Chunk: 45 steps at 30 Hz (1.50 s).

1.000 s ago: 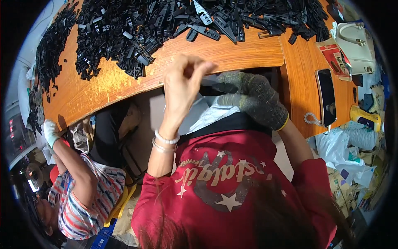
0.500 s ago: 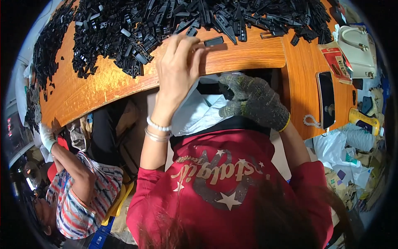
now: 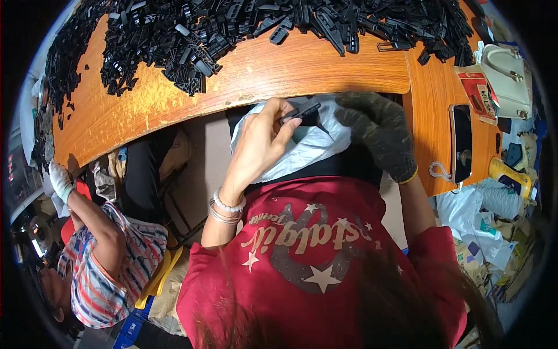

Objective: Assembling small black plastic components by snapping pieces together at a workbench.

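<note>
My bare left hand, with beads and bangles at the wrist, pinches a small black plastic part between thumb and fingers. The part is held over a crumpled white bag on my lap, just off the table's front edge. At the bag's right side is my right hand, in a dark grey knitted glove with a yellow cuff. Its fingers curl over the bag's edge and seem to grip it; their tips are partly hidden.
A big heap of black plastic parts covers the back of the wooden table. A phone, red packet and white handbag lie to the right. On the left sits a co-worker in a striped top.
My left hand has moved from the table edge down over the bag, bringing the black plastic part with it. My gloved right hand has shifted slightly right.
</note>
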{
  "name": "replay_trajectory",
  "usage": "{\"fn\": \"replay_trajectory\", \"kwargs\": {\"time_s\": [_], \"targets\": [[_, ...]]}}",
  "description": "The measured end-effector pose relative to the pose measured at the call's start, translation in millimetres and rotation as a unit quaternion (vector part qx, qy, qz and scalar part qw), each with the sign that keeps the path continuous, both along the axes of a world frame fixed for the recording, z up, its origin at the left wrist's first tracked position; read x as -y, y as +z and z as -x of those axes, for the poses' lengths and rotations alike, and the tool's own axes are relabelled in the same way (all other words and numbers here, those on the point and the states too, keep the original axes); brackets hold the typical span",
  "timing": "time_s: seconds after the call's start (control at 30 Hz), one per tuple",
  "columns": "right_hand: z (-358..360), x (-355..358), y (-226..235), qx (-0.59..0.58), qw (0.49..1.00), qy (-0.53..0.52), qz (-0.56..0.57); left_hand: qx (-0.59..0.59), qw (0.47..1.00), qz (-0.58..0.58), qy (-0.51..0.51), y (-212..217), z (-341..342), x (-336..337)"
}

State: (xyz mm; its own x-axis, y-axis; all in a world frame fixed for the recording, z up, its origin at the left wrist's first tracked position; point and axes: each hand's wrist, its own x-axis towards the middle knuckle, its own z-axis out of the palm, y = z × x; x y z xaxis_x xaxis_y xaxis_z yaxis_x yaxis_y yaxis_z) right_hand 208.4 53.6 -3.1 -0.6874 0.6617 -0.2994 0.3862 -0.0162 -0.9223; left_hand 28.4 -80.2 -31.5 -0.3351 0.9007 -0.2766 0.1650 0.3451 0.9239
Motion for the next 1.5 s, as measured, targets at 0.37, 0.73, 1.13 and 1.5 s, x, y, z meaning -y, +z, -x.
{"fn": "replay_trajectory", "kwargs": {"time_s": [0.37,0.73,1.13,1.5], "targets": [[20,10,14,0.009,0.959,0.118,-0.257,-0.154,0.968,-0.191,0.054,25,14,-3],[31,11,4,-0.056,0.954,0.053,-0.289,-0.548,0.820,-0.071,0.151,1,56,-20],[31,0,-13,-0.045,0.945,0.059,-0.319,-0.367,0.906,-0.210,0.032,-5,40,-31],[42,-29,-5,-0.055,0.925,0.082,-0.366,-0.346,0.906,-0.244,0.007,-1,42,-45]]}}
